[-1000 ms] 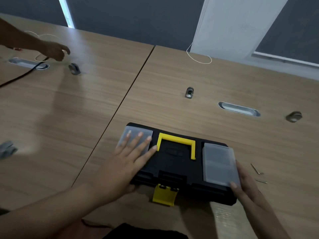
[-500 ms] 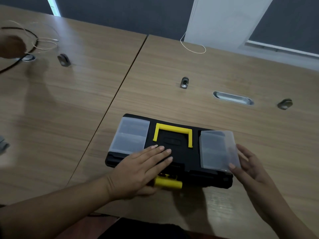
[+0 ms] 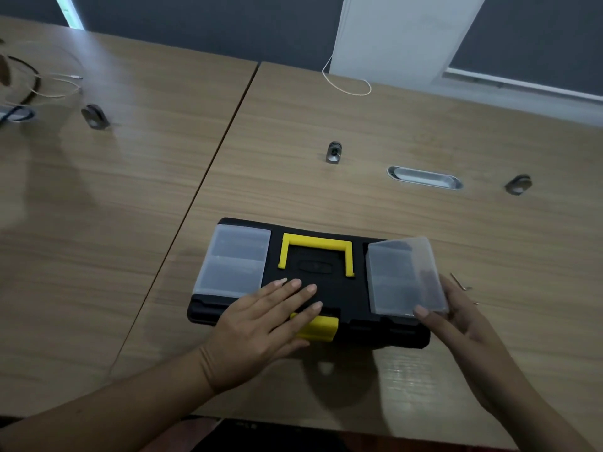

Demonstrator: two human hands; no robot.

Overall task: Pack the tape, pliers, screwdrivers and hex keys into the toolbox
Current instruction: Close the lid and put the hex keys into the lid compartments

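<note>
On the wooden surface [image 3: 293, 151], cables [image 3: 36, 86] lie at the far left. The black toolbox [image 3: 326, 288] sits closed near the front edge, its yellow handle [image 3: 315, 244] flat on the lid. The left hand [image 3: 261, 324] rests spread and flat on the lid, fingers touching the yellow latch [image 3: 321, 327]. The right hand [image 3: 456, 321] pinches the clear compartment lid [image 3: 404, 275] at the box's right end, tilted up. Just beside it lie thin hex keys [image 3: 460, 283].
</note>
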